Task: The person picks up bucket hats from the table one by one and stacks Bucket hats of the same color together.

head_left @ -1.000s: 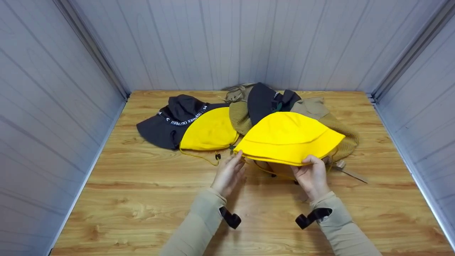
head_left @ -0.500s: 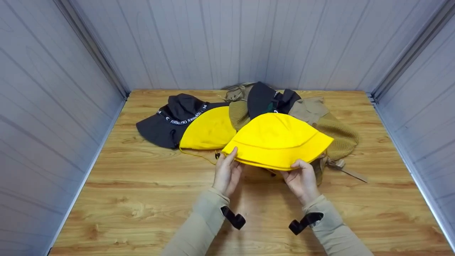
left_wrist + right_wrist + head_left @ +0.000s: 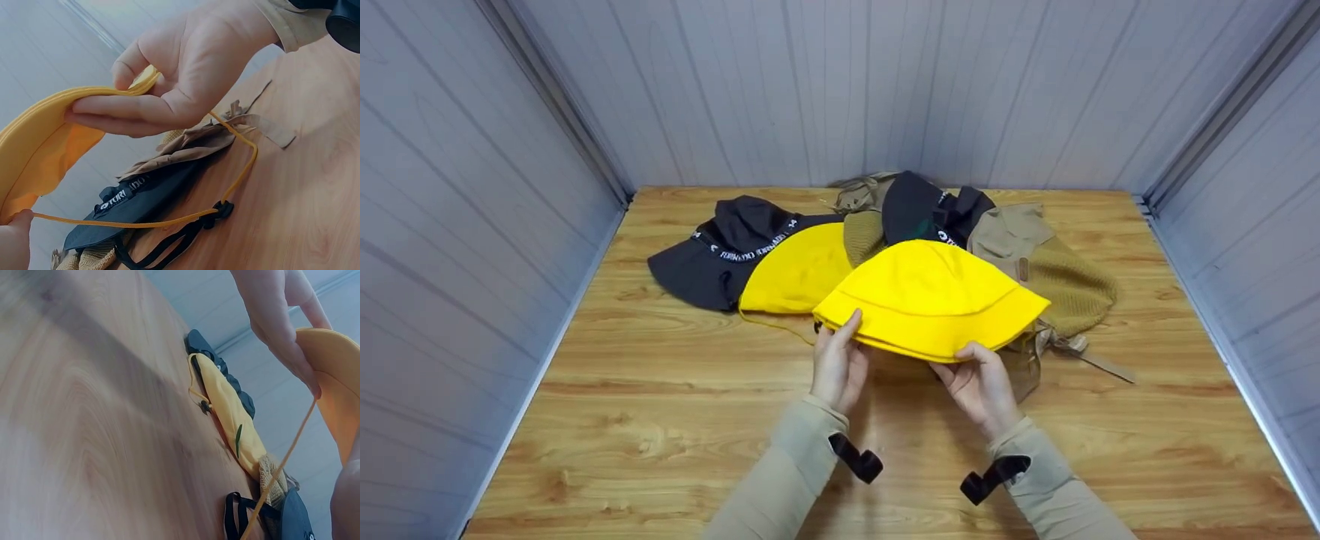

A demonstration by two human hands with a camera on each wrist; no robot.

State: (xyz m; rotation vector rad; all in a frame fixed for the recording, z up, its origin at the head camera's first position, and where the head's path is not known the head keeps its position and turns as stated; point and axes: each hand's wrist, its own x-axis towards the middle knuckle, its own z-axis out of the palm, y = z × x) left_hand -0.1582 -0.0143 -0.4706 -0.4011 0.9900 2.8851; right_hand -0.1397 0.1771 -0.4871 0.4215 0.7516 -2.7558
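Observation:
A yellow bucket hat [image 3: 930, 292], folded flat with its brim toward me, is held above the table by both hands. My left hand [image 3: 838, 369] pinches the left end of the brim, thumb on top. My right hand [image 3: 981, 381] grips the brim's lower edge right of centre, its thumb on top and fingers underneath. In the left wrist view, a yellow cord [image 3: 254, 163] with a black toggle [image 3: 224, 210] hangs beneath the hat. That view shows the right hand [image 3: 197, 67] on the brim; the right wrist view shows the left hand [image 3: 275, 320] there.
Behind the held hat lie another yellow hat [image 3: 791, 274], a black hat with white lettering [image 3: 690, 274] and a second black one [image 3: 909, 206]. Mustard knitted fabric [image 3: 1076, 292] and khaki cloth [image 3: 1011, 229] lie to the right, near a thin strap [image 3: 1102, 367]. Panel walls [image 3: 840, 90] enclose the table.
Both hands have carried the yellow bucket hat left and slightly toward me, uncovering more of the knitted fabric and khaki cloth. The right hand has moved closer to the left.

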